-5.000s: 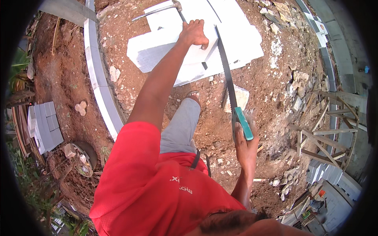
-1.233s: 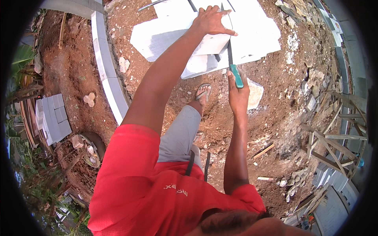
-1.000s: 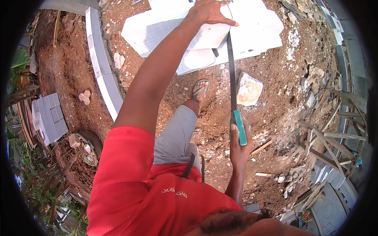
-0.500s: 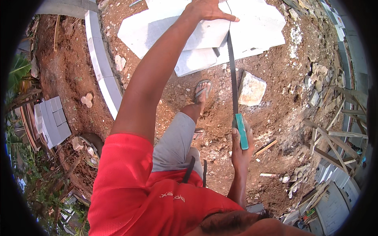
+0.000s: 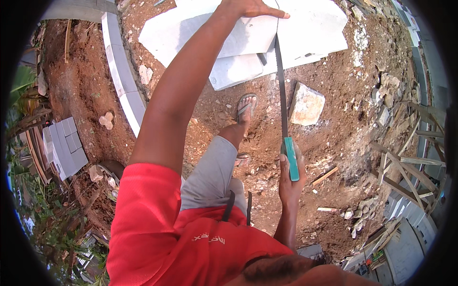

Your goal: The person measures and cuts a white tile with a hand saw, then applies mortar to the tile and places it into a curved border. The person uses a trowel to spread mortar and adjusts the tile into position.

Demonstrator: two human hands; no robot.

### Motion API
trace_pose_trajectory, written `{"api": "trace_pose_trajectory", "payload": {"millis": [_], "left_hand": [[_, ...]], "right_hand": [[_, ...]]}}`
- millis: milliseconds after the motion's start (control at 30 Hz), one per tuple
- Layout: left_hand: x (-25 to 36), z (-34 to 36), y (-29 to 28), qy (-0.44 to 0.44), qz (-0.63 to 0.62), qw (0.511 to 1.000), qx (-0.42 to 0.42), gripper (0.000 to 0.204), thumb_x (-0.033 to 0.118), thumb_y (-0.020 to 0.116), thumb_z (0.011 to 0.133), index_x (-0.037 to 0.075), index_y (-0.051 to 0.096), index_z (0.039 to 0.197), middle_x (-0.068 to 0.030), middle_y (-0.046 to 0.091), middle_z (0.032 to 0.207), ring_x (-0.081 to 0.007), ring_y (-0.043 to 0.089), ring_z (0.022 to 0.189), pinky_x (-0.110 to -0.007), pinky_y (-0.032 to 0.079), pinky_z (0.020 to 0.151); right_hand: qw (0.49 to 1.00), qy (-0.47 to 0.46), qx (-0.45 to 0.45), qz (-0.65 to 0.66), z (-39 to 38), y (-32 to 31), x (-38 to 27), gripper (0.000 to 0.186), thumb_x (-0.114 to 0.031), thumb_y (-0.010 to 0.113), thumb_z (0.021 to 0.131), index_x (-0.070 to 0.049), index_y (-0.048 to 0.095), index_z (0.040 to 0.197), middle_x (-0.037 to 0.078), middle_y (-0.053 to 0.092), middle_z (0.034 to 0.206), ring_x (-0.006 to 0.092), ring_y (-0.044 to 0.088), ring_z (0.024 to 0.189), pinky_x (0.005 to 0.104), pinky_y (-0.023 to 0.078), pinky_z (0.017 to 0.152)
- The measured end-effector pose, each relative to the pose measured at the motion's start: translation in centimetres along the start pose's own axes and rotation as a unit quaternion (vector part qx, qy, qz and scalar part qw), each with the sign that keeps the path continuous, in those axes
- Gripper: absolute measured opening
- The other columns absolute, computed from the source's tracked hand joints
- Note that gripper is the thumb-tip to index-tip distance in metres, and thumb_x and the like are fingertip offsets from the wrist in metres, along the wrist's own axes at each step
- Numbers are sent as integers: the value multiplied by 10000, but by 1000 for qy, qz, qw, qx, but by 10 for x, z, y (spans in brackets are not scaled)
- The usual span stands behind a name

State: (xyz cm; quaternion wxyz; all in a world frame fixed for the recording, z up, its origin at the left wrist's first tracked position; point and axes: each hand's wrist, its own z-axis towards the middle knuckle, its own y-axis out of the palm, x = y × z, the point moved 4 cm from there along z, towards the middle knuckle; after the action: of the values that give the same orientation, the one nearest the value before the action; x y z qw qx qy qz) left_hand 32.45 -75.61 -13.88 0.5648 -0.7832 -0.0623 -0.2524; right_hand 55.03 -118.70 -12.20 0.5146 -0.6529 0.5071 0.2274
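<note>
My left hand [image 5: 250,10] presses on the white block [image 5: 253,35] at the top of the view, thumb and fingers spread. The block lies over wider white slabs [image 5: 317,28] on the soil. In my right hand [image 5: 288,181] is the green handle of a long hand saw [image 5: 283,100]. Its dark blade reaches up to the block's right part, just below my left thumb, where a thin line runs across the white surface. A rough pale stone [image 5: 307,104] lies to the right of the blade.
My sandalled foot [image 5: 245,107] stands below the slabs. A curved row of light blocks [image 5: 121,71] runs along the left, with stacked grey blocks [image 5: 67,143] beyond. At right are rubble [image 5: 386,90] and a wooden frame [image 5: 410,171]. A loose stick [image 5: 325,175] lies nearer.
Since 1.2 seconds ago, my right hand has drawn the saw back toward me, exposing more blade. In the last half second it has barely moved. My left hand stays spread on the block.
</note>
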Motion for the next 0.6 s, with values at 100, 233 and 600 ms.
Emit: {"api": "trace_pose_trajectory", "payload": {"millis": [100, 233, 600], "left_hand": [[-2, 0, 4, -7, 38, 997, 60, 1110, 756, 798, 756, 16, 529, 1539, -316, 505, 1557, -452, 481, 1459, -564, 408, 1216], [3, -2, 16, -21, 67, 994, 84, 1124, 723, 823, 764, 58, 461, 1595, -273, 462, 1610, -432, 429, 1503, -574, 362, 1251], [2, -1, -1, -10, 24, 996, 91, 944, 668, 815, 797, 19, 621, 1455, -270, 640, 1432, -421, 610, 1336, -536, 503, 1119]], "right_hand": [[999, -21, 6, 46, 83, 37, -27, 560, -359, 670, 1076, -22, 580, 1514, 206, 728, 1304, 251, 685, 1219, 411, 533, 1042], [999, 37, -10, 5, 137, 63, -52, 610, -434, 663, 1071, -12, 582, 1504, 230, 733, 1263, 247, 685, 1177, 403, 528, 1029], [999, 3, 23, 38, 73, 42, 3, 538, -319, 694, 1053, -58, 597, 1513, 209, 710, 1374, 302, 689, 1271, 429, 546, 1057]]}}
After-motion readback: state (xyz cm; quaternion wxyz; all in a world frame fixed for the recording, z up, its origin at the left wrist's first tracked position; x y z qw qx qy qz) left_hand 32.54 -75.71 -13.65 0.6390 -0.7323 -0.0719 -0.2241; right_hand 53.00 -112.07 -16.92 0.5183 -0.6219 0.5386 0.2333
